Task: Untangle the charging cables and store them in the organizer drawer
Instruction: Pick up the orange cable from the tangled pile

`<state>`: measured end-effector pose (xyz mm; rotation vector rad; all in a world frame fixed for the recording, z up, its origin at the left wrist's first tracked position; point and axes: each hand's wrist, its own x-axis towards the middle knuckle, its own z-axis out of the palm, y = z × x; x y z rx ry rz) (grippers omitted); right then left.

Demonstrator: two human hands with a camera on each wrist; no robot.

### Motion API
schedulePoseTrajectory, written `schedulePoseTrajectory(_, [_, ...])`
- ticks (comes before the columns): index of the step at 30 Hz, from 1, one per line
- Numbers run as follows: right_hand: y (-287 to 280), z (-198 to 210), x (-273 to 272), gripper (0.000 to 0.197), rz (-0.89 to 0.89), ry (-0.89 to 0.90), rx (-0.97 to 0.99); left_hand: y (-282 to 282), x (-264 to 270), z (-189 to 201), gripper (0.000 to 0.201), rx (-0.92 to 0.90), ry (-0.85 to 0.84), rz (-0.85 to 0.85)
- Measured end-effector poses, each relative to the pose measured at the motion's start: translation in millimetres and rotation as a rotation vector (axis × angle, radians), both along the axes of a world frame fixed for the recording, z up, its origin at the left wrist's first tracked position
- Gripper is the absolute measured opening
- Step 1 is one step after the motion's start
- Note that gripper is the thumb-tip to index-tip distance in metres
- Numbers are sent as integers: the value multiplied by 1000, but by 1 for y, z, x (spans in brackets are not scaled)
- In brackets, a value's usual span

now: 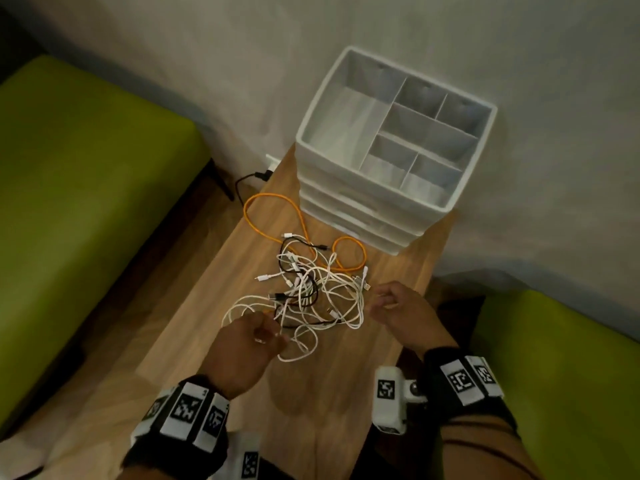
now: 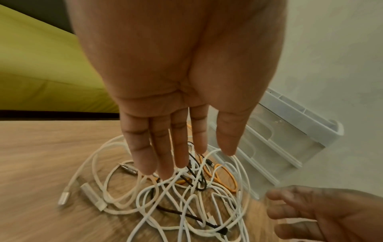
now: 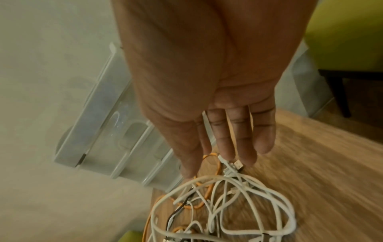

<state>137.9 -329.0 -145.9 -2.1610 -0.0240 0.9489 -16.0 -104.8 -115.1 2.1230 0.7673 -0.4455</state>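
Note:
A tangle of white, black and orange charging cables (image 1: pixel 311 292) lies in the middle of the wooden table (image 1: pixel 346 393). A long orange cable (image 1: pixel 268 196) loops out of it towards the back left. My left hand (image 1: pixel 273 329) hovers at the tangle's near left edge, fingers straight, fingertips (image 2: pixel 165 175) just above the white loops (image 2: pixel 207 204). My right hand (image 1: pixel 379 301) is at the tangle's right edge, fingers extended (image 3: pixel 246 155) over a USB plug (image 3: pixel 239 163). Neither hand holds a cable. The white organizer (image 1: pixel 353 216) stands behind, its drawers shut.
The organizer's top tray (image 1: pixel 301 133) has several bare compartments and stands against the wall. Green seats flank the table at left (image 1: pixel 86 168) and right (image 1: pixel 554 358). A black plug and lead (image 1: pixel 258 174) hang by a wall outlet at the table's back left corner.

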Motion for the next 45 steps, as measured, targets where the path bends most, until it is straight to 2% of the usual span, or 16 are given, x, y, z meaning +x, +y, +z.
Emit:
schedulePoseTrajectory(4, [16, -27, 11, 25, 60, -84, -39, 1, 8, -20, 10, -2, -15, -19])
schedulePoseTrajectory(7, [25, -56, 17, 18, 40, -285, -104, 5, 17, -42, 8, 34, -89, -14])
schedulePoseTrajectory(9, [28, -73, 22, 17, 47, -359, -133, 6, 23, -55, 9, 85, -155, 3])
schedulePoseTrajectory(15, [26, -90, 33, 17, 40, -394, -107, -6, 35, -81, 18, 230, -239, 33])
schedulePoseTrajectory(19, [26, -94, 32, 20, 170, -475, -183, -16, 38, -87, 20, 265, -270, 71])
schedulePoseTrajectory(21, [27, -89, 28, 13, 262, -524, -195, -21, 38, -88, 20, 318, -281, 57])
schedulePoseTrajectory(23, [25, -83, 23, 22, 312, -561, -173, -30, 36, -88, 20, 361, -299, 54])
schedulePoseTrajectory(25, [23, -78, 24, 23, 294, -557, -111, -36, 34, -85, 22, 411, -325, 68])
schedulePoseTrajectory(27, [18, -72, 26, 7, 269, -497, -33, -43, 30, -77, 24, 428, -340, 68])
schedulePoseTrajectory(29, [13, -63, 26, 23, 215, -431, 90, -49, 27, -64, 22, 417, -363, 53])
schedulePoseTrajectory(31, [8, -50, 24, 31, 173, -440, 216, -55, 25, -49, 22, 390, -395, 4])
schedulePoseTrajectory(34, [9, -36, 23, 27, 137, -456, 358, -62, 33, -32, 23, 404, -485, -40])
schedulePoseTrajectory(38, [7, -26, 26, 21, 134, -448, 516, -69, 47, -19, 20, 463, -628, 22])
schedulePoseTrajectory(40, [5, -13, 27, 19, 164, -433, 566, -71, 52, -14, 26, 459, -616, 12])
schedulePoseTrajectory(43, [4, 16, 27, 19, 232, -469, 641, -76, 56, -5, 37, 430, -546, -95])
schedulePoseTrajectory(45, [4, 34, 27, 23, 298, -493, 668, -77, 58, 1, 33, 433, -551, -134])
